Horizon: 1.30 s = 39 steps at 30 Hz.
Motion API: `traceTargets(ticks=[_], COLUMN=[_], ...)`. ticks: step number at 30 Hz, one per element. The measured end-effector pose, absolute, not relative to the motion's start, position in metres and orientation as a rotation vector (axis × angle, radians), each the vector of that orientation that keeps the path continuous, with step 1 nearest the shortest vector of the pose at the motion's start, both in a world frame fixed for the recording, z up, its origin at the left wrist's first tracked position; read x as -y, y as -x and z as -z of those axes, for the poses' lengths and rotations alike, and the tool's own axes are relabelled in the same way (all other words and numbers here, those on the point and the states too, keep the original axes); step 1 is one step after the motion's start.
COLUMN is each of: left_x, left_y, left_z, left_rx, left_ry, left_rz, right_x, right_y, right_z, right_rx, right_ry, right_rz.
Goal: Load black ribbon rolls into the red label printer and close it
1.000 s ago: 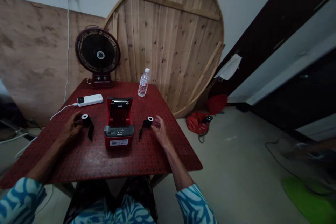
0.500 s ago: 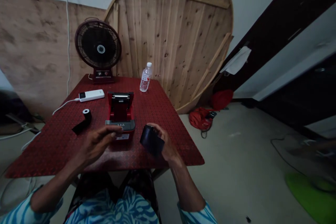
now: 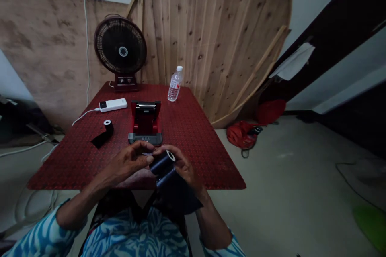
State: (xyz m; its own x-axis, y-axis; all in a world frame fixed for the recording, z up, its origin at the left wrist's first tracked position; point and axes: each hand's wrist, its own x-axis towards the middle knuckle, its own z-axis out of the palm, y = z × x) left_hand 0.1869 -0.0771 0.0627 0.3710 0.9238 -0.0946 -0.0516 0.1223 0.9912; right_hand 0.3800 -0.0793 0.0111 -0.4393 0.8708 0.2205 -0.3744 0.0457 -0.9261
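Observation:
Both my hands hold a black roll [image 3: 163, 164] with a white core in front of my chest, at the near edge of the red table [image 3: 196, 136]. My left hand [image 3: 129, 162] pinches its near end, fingers closed. My right hand [image 3: 183, 168] wraps it from the right, and a loose black strip hangs below. Just beyond the hands stands a small red printer [image 3: 145, 122] with its lid raised. A second black roll [image 3: 104, 132], partly unwound, lies on the table to the left.
A white power bank [image 3: 113, 105] with a cable lies at the back left. A dark fan [image 3: 120, 52] and a water bottle [image 3: 175, 84] stand at the far edge. A round wooden board [image 3: 217, 40] leans on the wall; a red bag [image 3: 241, 136] lies on the floor.
My right hand lifted the right roll off the table and drew it toward me. My left hand let go of the left roll and came over to grip the lifted one.

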Motion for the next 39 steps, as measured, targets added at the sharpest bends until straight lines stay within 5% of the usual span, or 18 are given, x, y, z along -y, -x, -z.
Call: traceTargets(ticks=[16,24,34,39], left_x=[0.073,0.033,-0.046,-0.030], left_y=[-0.178,-0.156,-0.174,-0.167], left_z=[-0.067,-0.084,-0.073,-0.081], left_rx=[-0.790,-1.296,-1.411,-1.183], left_ry=[-1.337,-1.939,-2.444,-2.292], left_rz=[-0.633,-0.721,-0.238,-0.599], right_x=[0.072,0.081,0.058,0.059], right_y=[-0.372,-0.369,-0.413,-0.414], right_z=[-0.001,-0.010,0.071,0.077], right_rx=[1.735,1.712,1.484,1.412], right_ry=[0.672,0.873,1.148,1.177], right_rz=[-0.954,-0.548,-0.570,-0.678])
